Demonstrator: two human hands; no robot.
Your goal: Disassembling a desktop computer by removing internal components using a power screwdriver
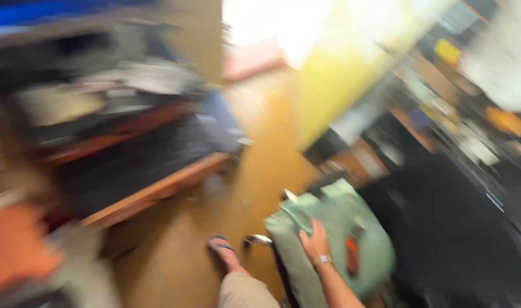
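Note:
The whole view is smeared by motion. My right hand [316, 242], with a band on its wrist, lies on a pale green cloth [363, 228] low in the middle of the view, its fingers curled over a folded edge. The cloth hangs over a dark frame, and a small orange patch shows on it. My leg and sandalled foot [223, 250] stand on the floor just left of the cloth. My left hand is out of sight.
Left is a low wooden shelf [158, 191] stacked with dark and orange fabrics. A large black surface [449, 228] fills the lower right, with cluttered shelves [443, 114] behind it. A tan floor [260, 142] runs to a bright doorway.

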